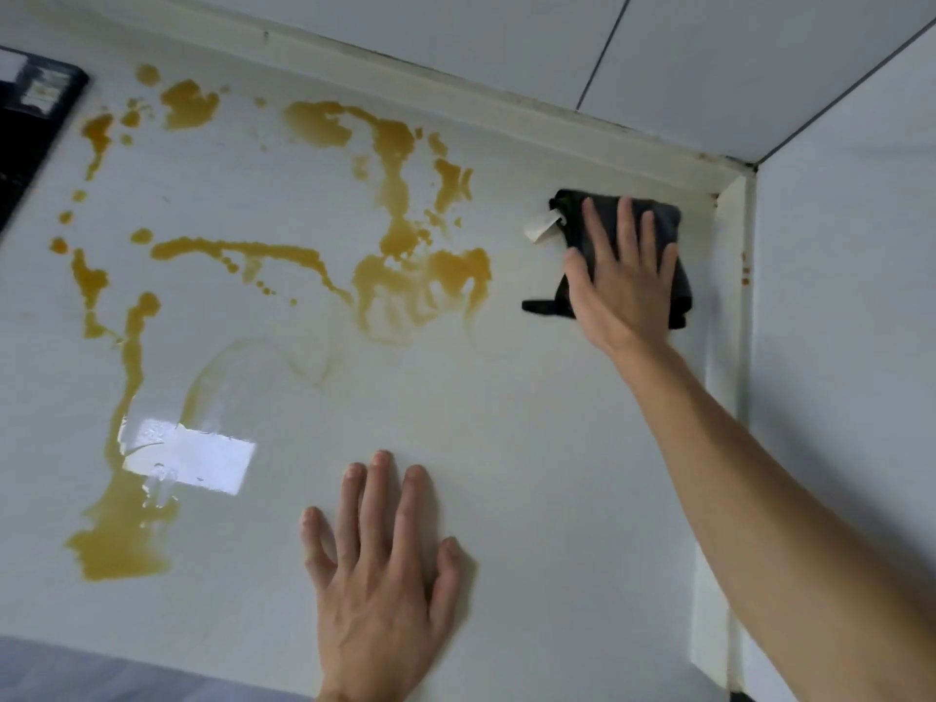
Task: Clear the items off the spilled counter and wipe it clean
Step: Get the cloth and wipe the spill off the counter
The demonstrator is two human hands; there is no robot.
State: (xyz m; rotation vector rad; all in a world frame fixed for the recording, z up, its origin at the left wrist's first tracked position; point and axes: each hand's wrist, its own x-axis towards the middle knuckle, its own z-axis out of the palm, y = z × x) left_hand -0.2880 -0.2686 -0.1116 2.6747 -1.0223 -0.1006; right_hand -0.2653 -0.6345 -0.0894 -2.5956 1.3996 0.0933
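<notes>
The white counter point(506, 448) carries a wide yellow-brown spill point(395, 210) that runs from the back across to the front left. Faint smeared streaks lie around the middle of the counter. A folded black cloth point(663, 220) with a white tag lies near the back right corner. My right hand point(620, 281) presses flat on that cloth with straight fingers. My left hand point(380, 564) rests flat on a dry patch of counter near the front edge, fingers spread, holding nothing.
A black cooktop point(30, 124) sits at the far left edge of the counter. White tiled walls point(835, 296) close the counter at the back and on the right. A bright window glare lies on the wet surface at front left.
</notes>
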